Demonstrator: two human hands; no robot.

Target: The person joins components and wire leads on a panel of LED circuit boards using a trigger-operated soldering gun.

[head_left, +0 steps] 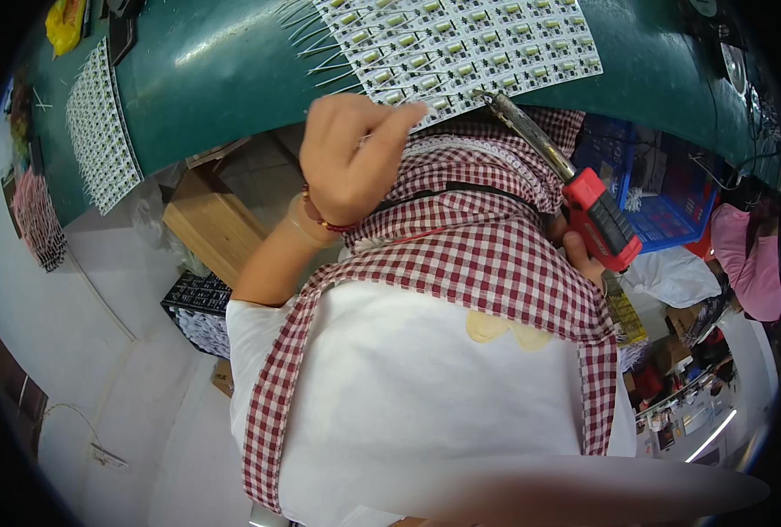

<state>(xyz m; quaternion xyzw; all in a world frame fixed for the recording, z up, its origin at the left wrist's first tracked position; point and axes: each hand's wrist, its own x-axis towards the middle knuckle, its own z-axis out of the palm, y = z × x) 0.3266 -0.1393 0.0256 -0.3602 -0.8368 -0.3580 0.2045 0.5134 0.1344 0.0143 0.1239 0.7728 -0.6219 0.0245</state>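
Observation:
A white panel of small circuit boards [501, 54] lies on the green table, its rows carrying pale rectangular parts. Thin wires [320, 48] stick out from its left side. At the panel's near edge my left hand [351, 158] is closed, thumb and forefinger pinched over the boards; what they hold, if anything, is too small to make out. My right hand [581, 256], mostly hidden behind the handle, grips a soldering iron [603, 220] with a red and black handle. The iron's tip touches or hovers just over the panel's near edge; I cannot tell which.
Another board panel [102, 132] lies at the table's left, near a yellow object [64, 25]. A bundle of pinkish wires [37, 220] hangs at the left edge. Below stand a wooden box-like piece [215, 215] and, at right, a blue crate [667, 206]. A pink sleeve [746, 263] shows far right.

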